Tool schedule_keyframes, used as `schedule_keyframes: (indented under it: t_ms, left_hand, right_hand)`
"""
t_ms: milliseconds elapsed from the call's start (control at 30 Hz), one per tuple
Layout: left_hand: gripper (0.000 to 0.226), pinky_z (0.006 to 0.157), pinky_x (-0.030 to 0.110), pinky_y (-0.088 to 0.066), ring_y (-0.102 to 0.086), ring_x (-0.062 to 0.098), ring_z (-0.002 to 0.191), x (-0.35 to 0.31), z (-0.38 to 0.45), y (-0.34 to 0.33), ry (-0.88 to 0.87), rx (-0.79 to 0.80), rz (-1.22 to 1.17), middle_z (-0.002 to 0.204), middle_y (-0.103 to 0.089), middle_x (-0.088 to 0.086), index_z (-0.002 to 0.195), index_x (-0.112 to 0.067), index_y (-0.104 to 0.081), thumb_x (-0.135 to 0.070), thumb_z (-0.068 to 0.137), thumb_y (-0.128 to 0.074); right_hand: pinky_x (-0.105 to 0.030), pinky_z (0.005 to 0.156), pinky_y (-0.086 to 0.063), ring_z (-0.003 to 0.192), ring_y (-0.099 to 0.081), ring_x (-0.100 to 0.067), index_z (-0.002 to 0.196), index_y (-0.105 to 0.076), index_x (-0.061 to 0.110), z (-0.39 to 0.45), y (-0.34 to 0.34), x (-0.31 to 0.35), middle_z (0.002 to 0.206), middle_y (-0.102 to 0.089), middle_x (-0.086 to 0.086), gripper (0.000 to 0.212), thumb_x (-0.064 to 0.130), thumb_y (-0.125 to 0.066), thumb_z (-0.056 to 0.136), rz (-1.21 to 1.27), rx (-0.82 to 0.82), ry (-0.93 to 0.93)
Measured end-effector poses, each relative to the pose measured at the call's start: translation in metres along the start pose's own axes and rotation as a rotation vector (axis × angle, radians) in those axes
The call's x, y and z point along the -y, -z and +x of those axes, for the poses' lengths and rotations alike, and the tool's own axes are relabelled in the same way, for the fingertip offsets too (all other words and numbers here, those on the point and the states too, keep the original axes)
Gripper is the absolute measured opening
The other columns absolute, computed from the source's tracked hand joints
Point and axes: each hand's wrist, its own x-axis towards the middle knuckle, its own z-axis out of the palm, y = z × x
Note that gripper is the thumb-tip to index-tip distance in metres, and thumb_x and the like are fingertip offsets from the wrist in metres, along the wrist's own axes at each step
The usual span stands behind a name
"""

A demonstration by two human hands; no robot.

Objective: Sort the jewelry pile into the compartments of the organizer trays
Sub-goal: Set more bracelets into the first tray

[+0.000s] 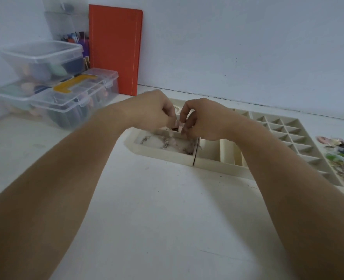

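While both hands meet over the trays, notes:
left hand (157,110): fingers curled, pinching small pinkish jewelry piece (179,126); item blurred
right hand (203,120): fingers curled, pinching same piece
location: above cream organizer tray (163,153), over compartment with chains
pile: colourful jewelry heap (342,156) far right on white surface (167,209)
advice: probably untangle slowly, lower before releasing

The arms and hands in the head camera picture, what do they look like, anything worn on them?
Both forearms are bare up to the picture's edge: no sleeves show. The left hand and right hand wear no gloves, and no watch or bracelet shows at either wrist. The fingers are partly blurred, so rings or nail polish cannot be told.
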Motion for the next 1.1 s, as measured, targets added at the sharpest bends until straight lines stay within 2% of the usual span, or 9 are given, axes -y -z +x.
schedule_keyframes:
  t_ms: [100, 233, 333, 467, 633, 767, 900, 1000, 1100]
  left_hand:
    - [0.018, 0.061, 0.028, -0.048, -0.066, 0.015, 0.065, -0.005, -0.002, 0.009, -0.017, -0.083, -0.053, 0.073, -0.071, -0.006, 0.08, -0.019, -0.073, -0.033, 0.09, -0.073]
    - [0.018, 0.074, 0.038, -0.058, -0.072, 0.022, 0.076, -0.01, -0.006, 0.011, -0.022, -0.078, -0.093, 0.082, -0.077, -0.001, 0.089, -0.012, -0.069, -0.029, 0.095, -0.067]
    - [0.017, 0.082, 0.04, -0.058, -0.073, 0.02, 0.076, -0.014, -0.007, 0.012, -0.036, -0.127, -0.122, 0.08, -0.077, 0.0, 0.089, -0.015, -0.067, -0.031, 0.095, -0.067]
    - [0.017, 0.083, 0.037, -0.055, -0.072, 0.017, 0.076, -0.018, -0.009, 0.013, -0.058, -0.175, -0.149, 0.079, -0.076, -0.002, 0.09, -0.017, -0.068, -0.033, 0.094, -0.068]
    - [0.019, 0.067, 0.029, -0.051, -0.068, 0.01, 0.061, -0.019, -0.009, 0.008, 0.005, -0.11, -0.184, 0.074, -0.077, -0.002, 0.084, -0.016, -0.069, -0.033, 0.092, -0.071]
    - [0.015, 0.071, 0.027, -0.052, -0.065, 0.01, 0.057, -0.017, -0.008, -0.003, 0.14, 0.046, -0.187, 0.073, -0.077, 0.0, 0.089, -0.013, -0.069, -0.027, 0.093, -0.071]
    - [0.005, 0.05, 0.018, -0.043, -0.063, 0.011, 0.057, -0.019, -0.009, -0.01, 0.207, 0.15, -0.091, 0.07, -0.076, -0.003, 0.09, -0.012, -0.069, -0.016, 0.091, -0.067]
    - [0.011, 0.054, 0.022, -0.042, -0.059, 0.014, 0.06, -0.017, -0.009, -0.011, 0.241, 0.171, 0.03, 0.062, -0.072, -0.008, 0.085, -0.015, -0.075, -0.026, 0.087, -0.072]
    - [0.02, 0.061, 0.027, -0.043, -0.059, 0.02, 0.065, -0.015, -0.009, -0.013, 0.259, 0.204, 0.082, 0.081, -0.077, 0.005, 0.082, -0.015, -0.077, -0.035, 0.084, -0.076]
  right_hand:
    - [-0.027, 0.064, -0.053, 0.076, -0.068, -0.01, 0.091, -0.064, 0.023, -0.001, 0.001, -0.002, 0.081, -0.075, 0.011, 0.021, 0.004, -0.066, 0.081, 0.042, 0.018, -0.013]
    - [-0.026, 0.061, -0.051, 0.07, -0.066, -0.01, 0.095, -0.064, 0.018, 0.0, 0.003, -0.002, 0.083, -0.073, 0.007, 0.014, 0.009, -0.07, 0.086, 0.169, 0.024, -0.019]
    - [-0.028, 0.063, -0.053, 0.07, -0.065, -0.011, 0.108, -0.06, 0.017, -0.002, 0.005, -0.003, 0.09, -0.074, 0.003, 0.03, 0.015, -0.078, 0.083, 0.269, -0.004, -0.029]
    - [-0.025, 0.062, -0.051, 0.068, -0.063, -0.008, 0.097, -0.07, 0.012, -0.003, 0.008, 0.0, 0.085, -0.073, -0.001, 0.019, 0.027, -0.077, 0.088, 0.311, -0.051, 0.017]
    - [-0.024, 0.059, -0.05, 0.067, -0.065, -0.01, 0.097, -0.074, 0.012, -0.004, 0.013, -0.004, 0.085, -0.075, -0.006, 0.012, 0.019, -0.076, 0.088, 0.275, -0.078, -0.005]
    - [-0.024, 0.058, -0.048, 0.072, -0.07, -0.014, 0.092, -0.067, 0.017, -0.001, 0.009, -0.007, 0.083, -0.076, 0.0, 0.017, 0.014, -0.08, 0.082, 0.17, -0.053, -0.04]
    - [-0.024, 0.067, -0.047, 0.084, -0.067, -0.014, 0.081, -0.069, 0.033, 0.002, 0.001, -0.006, 0.084, -0.069, 0.011, 0.016, 0.019, -0.076, 0.083, -0.038, -0.021, -0.033]
    - [-0.017, 0.059, -0.039, 0.074, -0.055, -0.004, 0.096, -0.075, 0.034, -0.001, -0.001, -0.003, 0.078, -0.06, 0.019, 0.012, 0.027, -0.075, 0.087, -0.116, 0.005, -0.015]
    - [-0.017, 0.056, -0.035, 0.073, -0.054, -0.003, 0.097, -0.075, 0.032, -0.002, -0.003, -0.002, 0.082, -0.06, 0.016, 0.013, 0.028, -0.077, 0.085, -0.141, 0.029, 0.003]
